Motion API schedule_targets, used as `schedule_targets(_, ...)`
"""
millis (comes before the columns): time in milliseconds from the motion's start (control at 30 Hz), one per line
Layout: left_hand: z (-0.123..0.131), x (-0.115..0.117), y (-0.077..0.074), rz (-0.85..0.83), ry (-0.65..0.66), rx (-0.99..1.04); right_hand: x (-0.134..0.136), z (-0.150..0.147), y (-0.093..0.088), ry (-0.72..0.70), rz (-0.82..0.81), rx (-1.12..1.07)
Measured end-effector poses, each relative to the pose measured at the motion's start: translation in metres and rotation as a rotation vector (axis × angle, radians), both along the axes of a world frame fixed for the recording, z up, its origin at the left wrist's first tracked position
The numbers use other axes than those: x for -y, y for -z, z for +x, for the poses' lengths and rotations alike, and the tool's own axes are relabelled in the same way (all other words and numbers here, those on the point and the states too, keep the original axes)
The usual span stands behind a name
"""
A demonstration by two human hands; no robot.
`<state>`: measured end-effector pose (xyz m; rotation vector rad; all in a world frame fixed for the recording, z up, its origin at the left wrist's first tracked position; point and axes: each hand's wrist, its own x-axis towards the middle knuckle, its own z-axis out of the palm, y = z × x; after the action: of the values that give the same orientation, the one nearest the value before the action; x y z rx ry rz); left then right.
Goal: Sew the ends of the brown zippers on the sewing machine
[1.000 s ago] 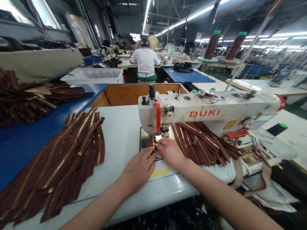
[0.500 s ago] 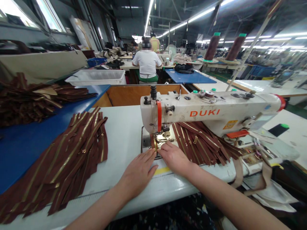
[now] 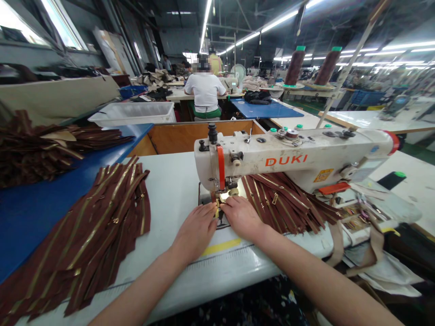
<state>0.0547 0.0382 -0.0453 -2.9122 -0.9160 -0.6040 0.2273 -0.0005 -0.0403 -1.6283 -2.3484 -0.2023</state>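
Observation:
A white sewing machine (image 3: 292, 158) marked DUKI stands on the pale table (image 3: 170, 190). My left hand (image 3: 195, 231) lies flat just left of the needle, fingers stretched toward it. My right hand (image 3: 242, 216) rests just right of the needle, fingers pressing a brown zipper piece (image 3: 217, 204) with gold teeth under the presser foot. The two hands nearly touch at the fingertips. Most of that zipper piece is hidden under my hands and the machine head.
A fan of brown zippers (image 3: 84, 235) lies at the left, another pile (image 3: 285, 199) under the machine arm at the right, more on the blue table (image 3: 30, 208). Two thread cones (image 3: 294, 65) stand behind. A person in a white shirt (image 3: 205, 90) sits ahead.
Both hands have slid forward again toward the needle after drawing back slightly half a second ago. The view has shifted a little.

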Motion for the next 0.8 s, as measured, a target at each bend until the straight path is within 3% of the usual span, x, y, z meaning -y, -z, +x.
schedule_targets(367,0.004,-0.018,0.001,0.008,0.005,0.026,0.004,-0.001,0.0,0.07,0.013,-0.064)
schedule_targets(567,0.004,-0.02,0.008,0.014,-0.002,0.054,0.006,0.0,-0.001,0.092,0.015,-0.07)
schedule_targets(800,0.003,-0.019,0.005,-0.022,-0.011,0.034,0.007,-0.001,0.001,0.094,0.035,-0.074)
